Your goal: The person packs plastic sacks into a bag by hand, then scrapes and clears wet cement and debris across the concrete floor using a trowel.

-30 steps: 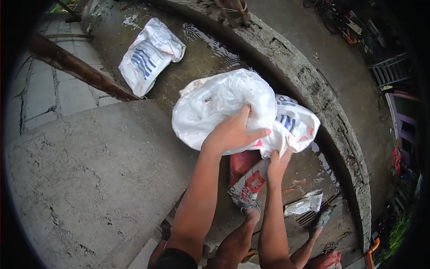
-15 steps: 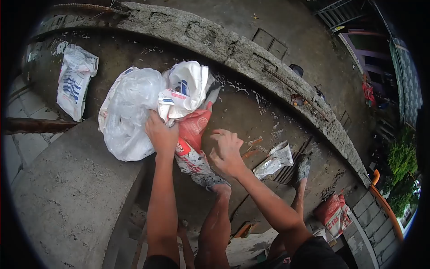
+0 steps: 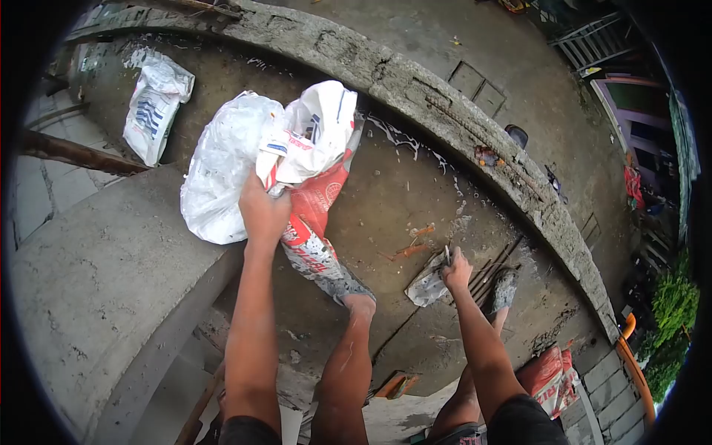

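Right hand [image 3: 457, 270] now at crumpled sack [image 3: 426, 288]; left [image 3: 265, 211] on bag [image 3: 300, 157]

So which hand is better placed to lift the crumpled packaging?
Probably the right hand: it seems to pinch the crumpled packaging by its edge, while the left hand grips the white sack.

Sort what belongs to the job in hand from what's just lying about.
Likely in use:
white sack in the left hand
clear plastic beside it
crumpled wrapper in the right hand

Likely lying about:
blue-printed sack, upper left
red sack, lower right
orange scraps
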Action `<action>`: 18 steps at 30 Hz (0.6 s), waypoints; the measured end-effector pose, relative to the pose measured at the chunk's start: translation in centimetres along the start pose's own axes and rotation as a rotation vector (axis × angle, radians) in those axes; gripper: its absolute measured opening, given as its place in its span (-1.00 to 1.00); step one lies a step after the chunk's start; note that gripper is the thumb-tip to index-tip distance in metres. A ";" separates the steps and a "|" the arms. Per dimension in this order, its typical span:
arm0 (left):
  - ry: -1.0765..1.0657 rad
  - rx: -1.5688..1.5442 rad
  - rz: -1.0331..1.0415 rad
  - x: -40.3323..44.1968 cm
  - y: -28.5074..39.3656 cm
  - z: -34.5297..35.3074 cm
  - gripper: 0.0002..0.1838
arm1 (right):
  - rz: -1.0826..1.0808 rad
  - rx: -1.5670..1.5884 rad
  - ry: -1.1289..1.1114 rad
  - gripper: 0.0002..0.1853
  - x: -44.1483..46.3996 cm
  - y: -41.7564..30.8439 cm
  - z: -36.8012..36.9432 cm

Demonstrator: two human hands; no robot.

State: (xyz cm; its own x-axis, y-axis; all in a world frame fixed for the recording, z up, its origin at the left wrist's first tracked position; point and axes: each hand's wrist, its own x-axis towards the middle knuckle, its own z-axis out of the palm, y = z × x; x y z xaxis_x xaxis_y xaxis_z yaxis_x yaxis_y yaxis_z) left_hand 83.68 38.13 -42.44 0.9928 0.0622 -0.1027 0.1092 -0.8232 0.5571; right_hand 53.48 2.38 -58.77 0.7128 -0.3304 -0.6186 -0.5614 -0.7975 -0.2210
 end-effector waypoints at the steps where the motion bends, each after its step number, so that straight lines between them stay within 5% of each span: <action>1: 0.033 0.021 0.020 -0.4 0.3 -0.2 -0.53 | -0.090 0.084 0.017 -0.48 -0.4 -1.6 -1.7; 7: 0.229 -0.154 -0.108 0.2 3.0 -7.0 -0.64 | -0.409 0.186 0.008 -0.72 -2.2 -12.5 -16.7; 11: 0.202 -0.212 -0.136 0.4 5.6 -12.2 -0.66 | -0.731 0.068 0.011 -0.70 -4.8 -18.4 -25.9; 16: 0.228 -0.263 -0.147 -2.4 10.2 -14.4 -0.65 | -0.746 0.124 0.163 -0.74 -9.2 -22.9 -32.3; 18: 0.305 -0.268 -0.141 -3.9 11.3 -13.3 -0.63 | -0.522 0.259 0.291 -0.77 -10.5 -24.1 -32.8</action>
State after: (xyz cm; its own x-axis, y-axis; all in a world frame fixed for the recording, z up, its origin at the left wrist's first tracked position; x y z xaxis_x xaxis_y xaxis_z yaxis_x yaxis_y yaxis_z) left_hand 81.73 36.13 -24.80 0.9322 0.3604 0.0331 0.2137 -0.6220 0.7533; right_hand 73.31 8.57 -22.23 0.9836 -0.0851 -0.1591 -0.1678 -0.7548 -0.6341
